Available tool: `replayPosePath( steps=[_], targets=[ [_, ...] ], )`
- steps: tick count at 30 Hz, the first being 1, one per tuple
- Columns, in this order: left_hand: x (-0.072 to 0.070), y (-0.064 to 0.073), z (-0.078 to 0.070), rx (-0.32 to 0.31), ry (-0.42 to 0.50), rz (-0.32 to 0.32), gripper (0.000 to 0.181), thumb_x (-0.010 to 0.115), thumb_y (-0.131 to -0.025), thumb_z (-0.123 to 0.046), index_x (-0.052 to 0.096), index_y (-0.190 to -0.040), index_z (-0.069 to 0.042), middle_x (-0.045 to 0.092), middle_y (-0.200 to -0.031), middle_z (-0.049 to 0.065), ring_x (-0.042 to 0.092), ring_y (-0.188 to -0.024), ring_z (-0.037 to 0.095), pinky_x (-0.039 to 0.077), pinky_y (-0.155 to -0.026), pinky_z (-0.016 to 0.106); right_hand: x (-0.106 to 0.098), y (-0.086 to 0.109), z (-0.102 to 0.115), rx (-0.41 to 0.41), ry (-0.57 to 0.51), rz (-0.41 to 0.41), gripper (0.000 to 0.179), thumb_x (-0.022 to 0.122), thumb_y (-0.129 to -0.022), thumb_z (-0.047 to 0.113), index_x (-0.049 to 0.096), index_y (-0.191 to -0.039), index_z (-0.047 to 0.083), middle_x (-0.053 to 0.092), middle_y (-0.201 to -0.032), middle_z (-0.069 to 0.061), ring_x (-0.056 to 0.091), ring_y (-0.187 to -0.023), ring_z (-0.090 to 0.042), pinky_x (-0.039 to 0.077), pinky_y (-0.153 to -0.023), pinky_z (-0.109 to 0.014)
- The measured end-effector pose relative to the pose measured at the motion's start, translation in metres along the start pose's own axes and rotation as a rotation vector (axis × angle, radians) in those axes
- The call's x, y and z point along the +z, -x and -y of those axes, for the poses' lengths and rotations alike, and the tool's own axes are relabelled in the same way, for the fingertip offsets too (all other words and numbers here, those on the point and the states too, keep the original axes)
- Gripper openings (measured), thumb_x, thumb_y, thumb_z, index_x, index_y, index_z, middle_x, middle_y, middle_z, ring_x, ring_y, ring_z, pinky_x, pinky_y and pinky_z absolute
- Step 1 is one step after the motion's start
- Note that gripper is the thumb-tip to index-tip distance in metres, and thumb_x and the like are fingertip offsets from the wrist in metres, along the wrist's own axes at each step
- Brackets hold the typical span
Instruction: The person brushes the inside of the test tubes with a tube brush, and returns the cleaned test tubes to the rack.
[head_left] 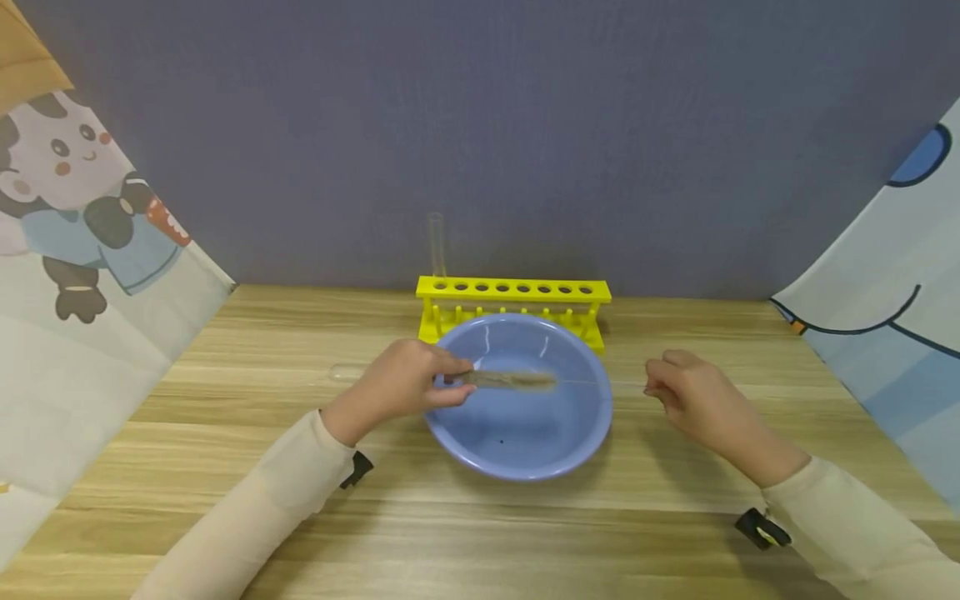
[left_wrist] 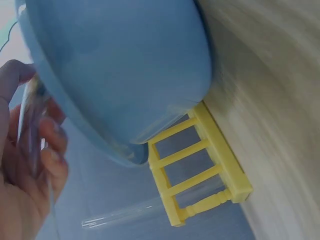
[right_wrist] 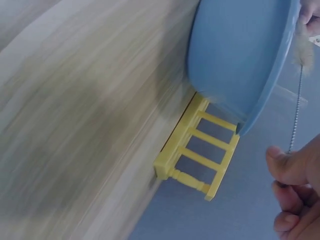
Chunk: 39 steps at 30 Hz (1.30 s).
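Note:
Over the blue basin (head_left: 519, 433), my left hand (head_left: 397, 379) holds a clear test tube (head_left: 347, 372) sideways between thumb and fingers. Its rounded end sticks out to the left of the hand. A test tube brush (head_left: 517, 381) lies along the tube, its pale bristles showing right of my left fingers and somewhat blurred. From the bristles a thin twisted wire handle (right_wrist: 296, 112) runs to my right hand (head_left: 693, 396), which pinches its end between thumb and curled fingers, right of the basin. In the left wrist view, the left fingers (left_wrist: 56, 137) curl round the tube.
A yellow test tube rack (head_left: 517, 289) stands behind the basin, its front partly hidden by the basin. One clear test tube (head_left: 437, 242) stands upright in its leftmost hole. A grey wall (head_left: 510, 142) rises behind the wooden table (head_left: 247, 375); printed cloths hang at both sides.

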<state>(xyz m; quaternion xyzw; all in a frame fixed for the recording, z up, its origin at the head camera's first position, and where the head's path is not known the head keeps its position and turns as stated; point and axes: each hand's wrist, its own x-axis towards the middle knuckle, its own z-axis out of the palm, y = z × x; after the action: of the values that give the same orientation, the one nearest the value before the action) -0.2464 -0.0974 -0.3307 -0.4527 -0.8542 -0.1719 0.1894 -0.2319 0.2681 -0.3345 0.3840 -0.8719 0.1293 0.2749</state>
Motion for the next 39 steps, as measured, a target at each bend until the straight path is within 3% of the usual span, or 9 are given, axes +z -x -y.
replayPosePath(
  steps=[5,9,12,15,16,24,33,39],
  targets=[
    [-0.006,-0.001,0.001,-0.157,0.130,0.127,0.018,0.069,-0.083,-0.025,0.077,-0.091,-0.011,0.063,-0.064,-0.010,0.041,-0.047,-0.003,0.036,-0.045,0.015,-0.002,0.007,-0.006,-0.041,0.038,-0.048,0.045,0.076,-0.055,-0.018,0.045,-0.065,0.013,0.035,-0.064,0.008,0.038,-0.061,-0.008,0.039,-0.049,-0.024],
    [-0.008,-0.001,0.003,-0.205,0.157,0.157,0.015,0.069,-0.083,-0.025,0.077,-0.086,-0.013,0.062,-0.063,-0.012,0.038,-0.045,-0.002,0.034,-0.044,0.017,-0.003,0.011,-0.010,-0.050,0.046,-0.062,0.037,0.071,-0.059,-0.016,0.047,-0.067,0.012,0.035,-0.065,0.007,0.039,-0.062,-0.009,0.040,-0.049,-0.025],
    [-0.009,0.000,0.003,-0.213,0.177,0.161,0.015,0.069,-0.083,-0.024,0.077,-0.088,-0.013,0.060,-0.061,-0.013,0.038,-0.045,-0.002,0.035,-0.045,0.017,-0.004,0.012,-0.012,-0.070,0.061,-0.085,0.026,0.060,-0.086,0.004,0.045,-0.067,0.011,0.033,-0.065,0.006,0.036,-0.062,-0.009,0.038,-0.049,-0.024],
    [-0.010,0.001,0.004,-0.225,0.214,0.166,0.014,0.068,-0.083,-0.022,0.077,-0.090,-0.013,0.061,-0.062,-0.012,0.040,-0.045,-0.002,0.037,-0.046,0.017,-0.004,0.013,-0.014,-0.093,0.084,-0.126,0.039,0.036,-0.101,0.027,0.043,-0.066,0.012,0.030,-0.065,0.006,0.033,-0.061,-0.008,0.034,-0.050,-0.023],
    [-0.011,0.002,0.004,-0.228,0.227,0.169,0.014,0.068,-0.083,-0.022,0.077,-0.090,-0.013,0.062,-0.064,-0.012,0.041,-0.046,-0.002,0.038,-0.046,0.017,-0.004,0.014,-0.015,-0.099,0.093,-0.139,0.045,0.029,-0.102,0.034,0.043,-0.065,0.012,0.030,-0.065,0.006,0.032,-0.061,-0.008,0.033,-0.050,-0.022],
    [-0.012,0.003,0.007,-0.246,0.277,0.180,0.015,0.067,-0.084,-0.021,0.077,-0.090,-0.012,0.070,-0.076,-0.006,0.050,-0.050,-0.001,0.043,-0.047,0.019,-0.008,0.019,-0.018,-0.126,0.121,-0.191,0.046,0.029,-0.103,0.033,0.045,-0.065,0.012,0.029,-0.065,0.006,0.029,-0.060,-0.008,0.028,-0.051,-0.020],
    [-0.013,0.007,0.012,-0.273,0.234,0.182,0.016,0.067,-0.082,-0.021,0.077,-0.091,-0.012,0.060,-0.062,-0.012,0.039,-0.047,0.000,0.035,-0.045,0.017,-0.017,0.029,-0.027,-0.126,0.127,-0.218,0.043,0.026,-0.101,0.023,0.051,-0.069,0.009,0.032,-0.065,0.003,0.028,-0.060,-0.008,0.026,-0.051,-0.020],
    [-0.015,0.007,0.013,-0.284,0.253,0.188,0.015,0.067,-0.081,-0.020,0.077,-0.089,-0.013,0.064,-0.065,-0.011,0.043,-0.048,0.000,0.037,-0.046,0.018,-0.022,0.030,-0.028,-0.142,0.155,-0.252,0.043,0.028,-0.102,0.024,0.052,-0.069,0.008,0.031,-0.064,0.003,0.030,-0.059,-0.010,0.026,-0.051,-0.021]
  ],
)
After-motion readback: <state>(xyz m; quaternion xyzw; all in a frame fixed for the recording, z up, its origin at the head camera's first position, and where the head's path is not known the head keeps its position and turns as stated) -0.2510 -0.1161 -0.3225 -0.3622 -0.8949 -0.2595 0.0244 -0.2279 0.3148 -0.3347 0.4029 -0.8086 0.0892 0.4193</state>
